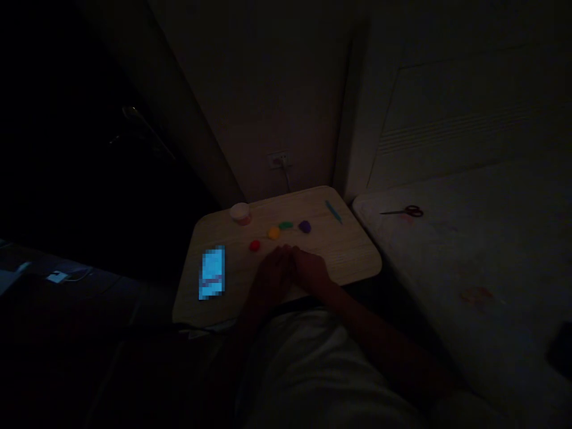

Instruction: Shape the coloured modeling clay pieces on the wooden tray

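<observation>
In dim light, my left hand [273, 268] and my right hand [309, 267] meet over the front of a small wooden-topped table [353, 250]. Their fingers are closed and pressed together; whatever lies between them, if anything, is hidden. Just beyond the fingertips are several small coloured lumps that look like modelling clay: a red one [254, 245], a yellow one [274, 233], a long green one [286, 225] and a purple one [305, 226]. A blue-green stick-shaped tool [333, 212] lies toward the back right.
A small pale tub [241, 213] stands at the table's back left. A lit phone [211, 273], its screen blurred, lies on the left side. Scissors [409, 211] rest on the pale surface to the right. Behind the table, a plug sits in a wall socket [279, 159].
</observation>
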Demonstrator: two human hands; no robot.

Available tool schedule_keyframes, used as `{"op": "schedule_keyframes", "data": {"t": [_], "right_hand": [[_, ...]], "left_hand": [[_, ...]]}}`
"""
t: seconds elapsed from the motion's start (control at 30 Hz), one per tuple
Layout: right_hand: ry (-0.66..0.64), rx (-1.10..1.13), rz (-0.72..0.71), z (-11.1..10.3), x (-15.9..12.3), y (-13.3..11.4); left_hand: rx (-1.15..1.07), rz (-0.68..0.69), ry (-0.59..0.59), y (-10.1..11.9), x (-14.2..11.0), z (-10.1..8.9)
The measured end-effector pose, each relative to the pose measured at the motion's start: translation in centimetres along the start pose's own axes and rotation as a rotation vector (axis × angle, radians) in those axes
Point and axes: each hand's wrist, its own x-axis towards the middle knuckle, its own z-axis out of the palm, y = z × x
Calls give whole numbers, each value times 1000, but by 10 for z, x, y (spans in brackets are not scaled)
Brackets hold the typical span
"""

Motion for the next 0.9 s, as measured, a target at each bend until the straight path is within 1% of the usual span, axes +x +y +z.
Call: {"op": "schedule_keyframes", "data": {"t": [0.1,0.23,0.33,0.4,0.47,0.53,0.6,0.67,0.7,0.77,0.9], "right_hand": [[2,0,-21,-2,0,2],[15,-39,59,-2,0,2],[-29,-20,-8,-3,2,1],[-31,6,-52,-4,3,3],[-1,28,-14,-5,3,7],[44,59,63,-6,3,12],[91,106,128,-5,2,16],[128,155,156,-3,3,19],[141,175,158,-2,3,20],[151,199,153,0,3,21],[157,180,170,1,5,22]], "left_hand": [[-6,0,10,0,1,-1],[-7,3,4,0,1,0],[10,-1,-15,0,1,0],[21,6,-11,-1,1,-1],[23,21,0,-1,1,-2],[9,25,6,-1,5,-3],[-3,-39,68,0,10,-2],[14,-181,184,2,18,2],[31,-241,218,4,23,4],[67,-298,223,6,32,10],[92,-304,184,11,46,16]]}}
